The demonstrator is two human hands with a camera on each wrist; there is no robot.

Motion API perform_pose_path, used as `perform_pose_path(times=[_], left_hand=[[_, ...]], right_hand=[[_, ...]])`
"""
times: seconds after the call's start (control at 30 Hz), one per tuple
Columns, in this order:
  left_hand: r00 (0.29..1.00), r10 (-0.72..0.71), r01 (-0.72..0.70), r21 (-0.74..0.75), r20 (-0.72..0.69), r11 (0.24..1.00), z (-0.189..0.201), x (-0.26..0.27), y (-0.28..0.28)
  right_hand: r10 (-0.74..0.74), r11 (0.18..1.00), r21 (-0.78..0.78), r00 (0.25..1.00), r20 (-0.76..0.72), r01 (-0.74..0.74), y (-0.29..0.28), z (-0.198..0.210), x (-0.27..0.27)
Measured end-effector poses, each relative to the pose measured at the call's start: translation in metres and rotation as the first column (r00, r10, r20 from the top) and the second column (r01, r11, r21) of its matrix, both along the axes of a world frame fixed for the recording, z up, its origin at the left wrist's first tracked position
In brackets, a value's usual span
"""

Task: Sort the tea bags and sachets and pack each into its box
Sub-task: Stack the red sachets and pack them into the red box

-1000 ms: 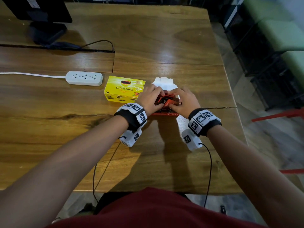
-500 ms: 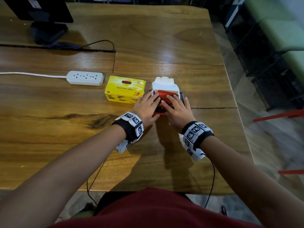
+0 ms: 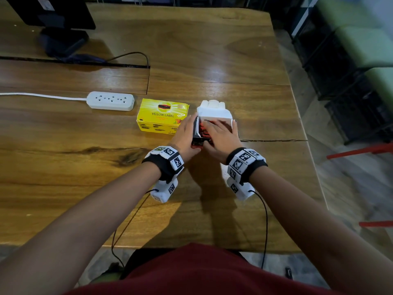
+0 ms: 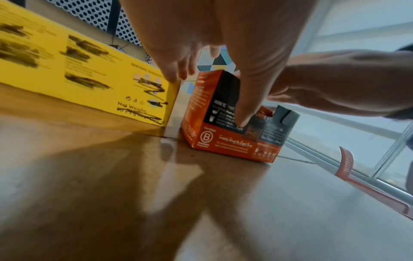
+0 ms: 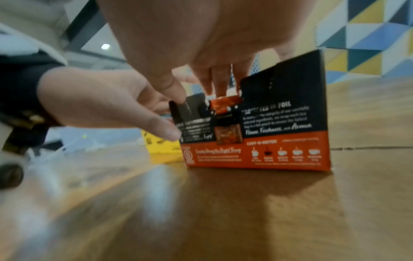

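An orange and black box stands on the wooden table with its white lid flipped up at the back. Several orange sachets lie inside it. My left hand grips the box's left end, thumb on the near face and fingers down the side next to the yellow box. My right hand lies flat over the opening, straight fingers pressing on the sachets. One sachet's top shows through the notch in the near wall.
The yellow box is closed and sits just left of the orange one, a narrow gap between them. A white power strip lies further left. A monitor stand is at the far left. The table's right edge is near the box.
Both hands lay on top of the box before. My left hand has slid down to the box's left end, and my right hand stays on the sachets. The white lid now shows fully upright.
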State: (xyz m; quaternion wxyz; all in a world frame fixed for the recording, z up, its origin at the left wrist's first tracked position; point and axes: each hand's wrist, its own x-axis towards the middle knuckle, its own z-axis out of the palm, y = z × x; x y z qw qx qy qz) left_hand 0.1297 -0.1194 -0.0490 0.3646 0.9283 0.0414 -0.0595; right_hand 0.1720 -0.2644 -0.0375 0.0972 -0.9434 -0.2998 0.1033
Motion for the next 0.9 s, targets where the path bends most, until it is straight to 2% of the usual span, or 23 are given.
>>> perform_pose_path(times=[0.07, 0.13, 0.23, 0.33, 0.43, 0.57, 0.6, 0.67, 0.73, 0.8, 0.87, 0.9], left_hand=[[1.0, -0.008, 0.007, -0.012, -0.025, 1.0, 0.006, 0.004, 0.001], [0.999, 0.001, -0.001, 0.006, -0.047, 1.0, 0.011, 0.009, 0.003], [0.997, 0.021, -0.018, 0.035, -0.078, 0.999, 0.014, 0.017, 0.006], [0.995, -0.007, 0.012, 0.049, -0.101, 0.999, 0.014, 0.018, 0.01], [0.993, -0.047, 0.056, 0.083, -0.106, 0.995, 0.012, 0.013, 0.014], [0.992, -0.055, 0.065, 0.088, -0.113, 0.994, 0.008, 0.009, 0.016], [0.992, -0.052, 0.063, 0.087, -0.115, 0.994, 0.009, 0.01, 0.016], [0.991, -0.057, 0.069, 0.09, -0.124, 0.994, 0.01, 0.01, 0.015], [0.988, -0.067, 0.08, 0.09, -0.137, 0.993, 0.012, 0.011, 0.014], [0.987, -0.074, 0.088, 0.095, -0.144, 0.992, 0.014, 0.012, 0.013], [0.985, -0.084, 0.102, 0.118, -0.147, 0.988, 0.016, 0.012, 0.014], [0.985, -0.094, 0.114, 0.134, -0.148, 0.984, 0.017, 0.012, 0.014]], right_hand=[[-0.134, 0.978, 0.164, 0.991, 0.016, 0.129, -0.004, 0.005, 0.006], [-0.32, 0.907, 0.273, 0.946, -0.044, 0.32, -0.009, 0.008, 0.013], [-0.464, 0.775, 0.286, 0.814, -0.349, 0.564, -0.019, 0.015, 0.024], [-0.486, 0.591, 0.338, 0.657, -0.576, 0.733, -0.026, 0.022, 0.029], [-0.466, 0.457, 0.373, 0.574, -0.673, 0.808, -0.031, 0.022, 0.032], [-0.341, 0.279, 0.369, 0.451, -0.825, 0.887, -0.038, 0.017, 0.027], [-0.299, 0.28, 0.375, 0.451, -0.841, 0.884, -0.04, 0.015, 0.026], [-0.253, 0.38, 0.397, 0.506, -0.825, 0.836, -0.044, 0.017, 0.02], [-0.294, 0.549, 0.411, 0.628, -0.72, 0.728, -0.046, 0.019, 0.013], [-0.318, 0.743, 0.356, 0.767, -0.558, 0.567, -0.047, 0.018, 0.012], [-0.244, 0.912, 0.221, 0.889, -0.387, 0.346, -0.044, 0.014, 0.01], [-0.194, 0.951, 0.167, 0.923, -0.332, 0.259, -0.041, 0.014, 0.008]])
